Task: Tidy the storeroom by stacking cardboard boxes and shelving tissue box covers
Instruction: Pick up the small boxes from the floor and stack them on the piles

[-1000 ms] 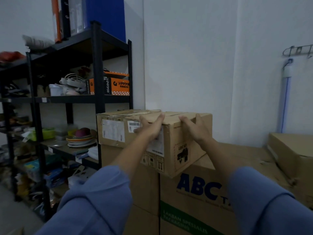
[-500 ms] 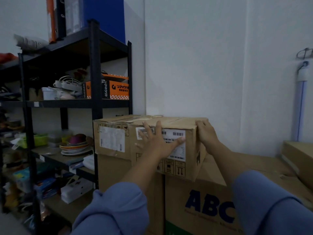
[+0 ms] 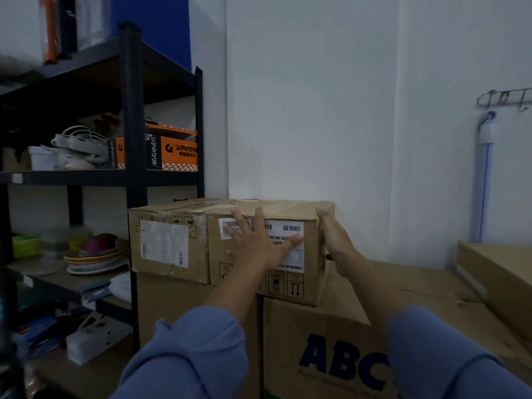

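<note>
**Q:** Setting?
**A:** Storeroom corner with a white wall. A black shelving rack on the left holds an orange box and, one shelf lower, a stack of plates.

**Q:** Task box?
**A:** The cardboard box sits upright on top of the stack. It spans the seam between the ABC carton and the plain carton, flush against a second small box on its left.

**Q:** Your hands?
**A:** My left hand is flat on the front face, fingers spread over the barcode label. My right hand lies against the right side, fingers straight up to the top corner. Neither hand curls round anything.
</note>
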